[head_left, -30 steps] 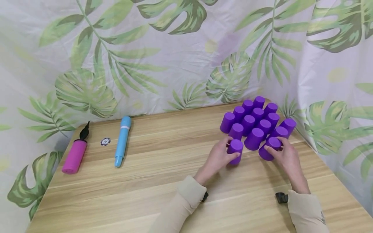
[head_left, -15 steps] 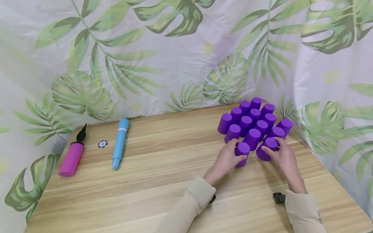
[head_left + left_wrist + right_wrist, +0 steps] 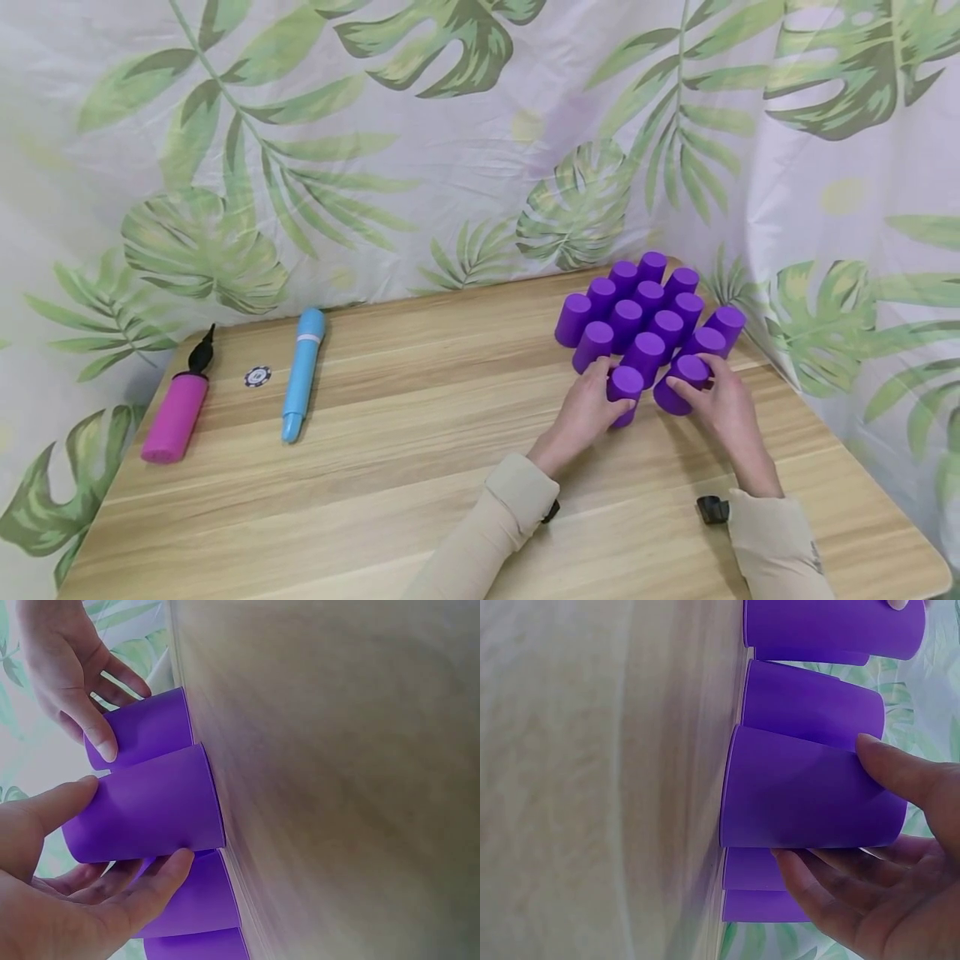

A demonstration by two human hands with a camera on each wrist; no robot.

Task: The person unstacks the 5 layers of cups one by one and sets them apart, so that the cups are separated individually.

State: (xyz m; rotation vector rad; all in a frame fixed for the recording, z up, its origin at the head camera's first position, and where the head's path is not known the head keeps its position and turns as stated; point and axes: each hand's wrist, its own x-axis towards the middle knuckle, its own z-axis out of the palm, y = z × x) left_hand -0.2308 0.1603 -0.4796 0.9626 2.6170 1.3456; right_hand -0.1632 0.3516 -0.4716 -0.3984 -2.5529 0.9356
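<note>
Upside-down purple cups (image 3: 626,321) stand close together in slanted rows at the table's back right. My left hand (image 3: 583,408) grips the front cup (image 3: 150,806) of the cluster by its sides, thumb on one side and fingers on the other. To the right, my right hand (image 3: 729,406) holds another purple cup (image 3: 810,791) between thumb and fingers at the row's near end. Both held cups are upright on their rims, with a narrow gap between them. In the left wrist view, the right hand (image 3: 67,667) shows beyond the left hand's cup.
On the left of the wooden table (image 3: 360,500) lie a pink hand pump (image 3: 176,417) with a black nozzle, a poker chip (image 3: 258,377) and a blue pen-shaped tube (image 3: 302,375). A leaf-patterned cloth (image 3: 450,150) hangs behind the table and along its right side.
My left hand has slid its cup to the right, nearer the right hand's cup, and then stopped. The right hand keeps its hold. The head view has shifted slightly.
</note>
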